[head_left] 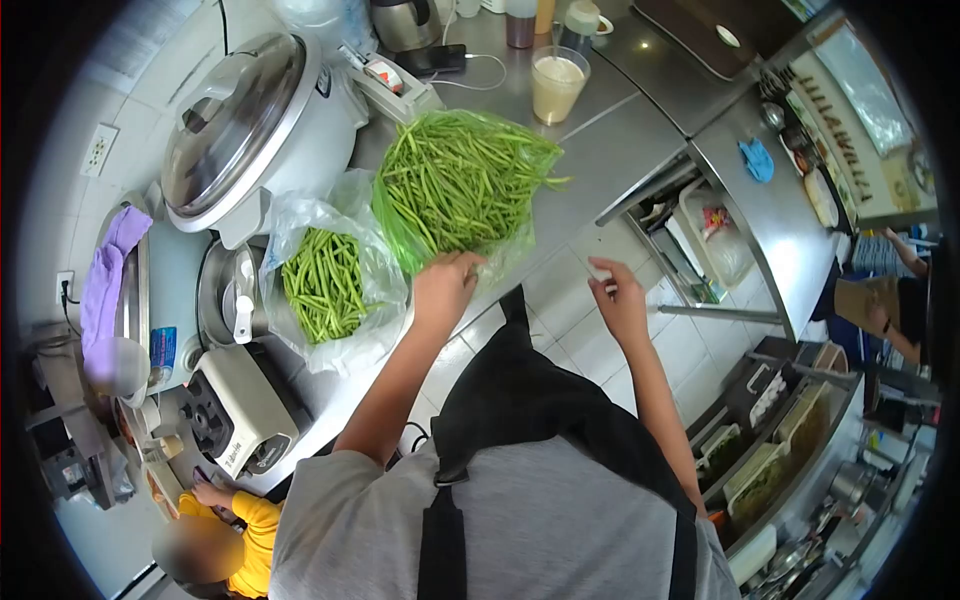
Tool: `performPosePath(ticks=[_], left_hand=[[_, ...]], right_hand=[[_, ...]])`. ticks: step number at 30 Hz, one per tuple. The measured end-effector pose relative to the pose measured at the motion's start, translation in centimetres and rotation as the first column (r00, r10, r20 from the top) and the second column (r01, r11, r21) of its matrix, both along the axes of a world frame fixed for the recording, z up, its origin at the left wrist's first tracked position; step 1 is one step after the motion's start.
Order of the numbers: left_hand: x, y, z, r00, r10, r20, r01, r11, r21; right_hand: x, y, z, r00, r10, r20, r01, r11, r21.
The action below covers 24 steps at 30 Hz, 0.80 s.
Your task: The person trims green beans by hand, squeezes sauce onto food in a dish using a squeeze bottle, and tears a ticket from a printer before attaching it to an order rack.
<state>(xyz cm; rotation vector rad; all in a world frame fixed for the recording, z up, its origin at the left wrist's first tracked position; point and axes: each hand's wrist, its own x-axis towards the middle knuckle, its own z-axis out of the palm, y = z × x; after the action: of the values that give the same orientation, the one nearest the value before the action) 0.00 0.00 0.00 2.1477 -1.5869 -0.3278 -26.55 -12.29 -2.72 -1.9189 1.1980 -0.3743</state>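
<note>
The left hand [445, 285] meets the near edge of a green bag [388, 228], fingers curled; I cannot tell whether they grip anything. Green beans [460, 180] fill that bag on the bench [605, 135] at twelve o'clock, a clear bag [377, 265] at nine. The right hand [618, 295], at three, has fingers narrowly parted.

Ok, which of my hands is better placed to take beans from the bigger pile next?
Probably your left hand: it's right at the near edge of the bigger pile of green beans. Your right hand is out over the floor, farther from that pile.
</note>
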Motion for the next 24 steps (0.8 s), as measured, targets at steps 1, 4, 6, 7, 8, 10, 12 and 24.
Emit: performPosePath(ticks=[1, 4, 6, 7, 8, 10, 12, 24], left_hand=[[0.3, 0.4, -0.1, 0.999, 0.033, -0.027, -0.033, 0.999, 0.016], [-1.4, -1.4, 0.1, 0.984, 0.075, -0.164, -0.075, 0.997, 0.006], [0.5, -2.1, 0.6, 0.994, 0.069, -0.09, -0.074, 0.996, -0.056], [0.5, -2.3, 0.3, 0.996, 0.06, -0.065, -0.065, 0.995, -0.078], [0.7, -2.3, 0.0, 0.998, 0.053, -0.039, -0.056, 0.994, -0.096], [1.1, -2.1, -0.6, 0.992, 0.077, -0.104, -0.081, 0.996, -0.031], [1.4, -2.1, -0.7, 0.984, 0.085, -0.159, -0.089, 0.996, -0.018], [0.3, -4.3, 7.1, 0.926, 0.034, -0.376, -0.115, 0.974, -0.196]], right_hand=[[1.9, -1.0, 0.6, 0.998, 0.002, 0.061, 0.003, 0.997, -0.074], [5.1, -6.0, 3.9, 0.998, 0.064, 0.012, -0.06, 0.979, -0.193], [9.4, -8.8, 2.7, 0.99, 0.141, 0.005, -0.131, 0.933, -0.336], [10.1, -10.2, 1.6, 0.982, 0.181, -0.054, -0.186, 0.885, -0.426], [10.7, -11.3, 0.4, 0.97, 0.217, -0.112, -0.243, 0.826, -0.508], [11.0, -13.6, -1.1, 0.965, 0.245, -0.095, -0.262, 0.869, -0.419], [10.9, -14.2, -1.4, 0.964, 0.254, -0.076, -0.265, 0.901, -0.343], [17.8, -11.0, 8.4, 0.667, 0.744, 0.045, -0.692, 0.64, -0.333]])
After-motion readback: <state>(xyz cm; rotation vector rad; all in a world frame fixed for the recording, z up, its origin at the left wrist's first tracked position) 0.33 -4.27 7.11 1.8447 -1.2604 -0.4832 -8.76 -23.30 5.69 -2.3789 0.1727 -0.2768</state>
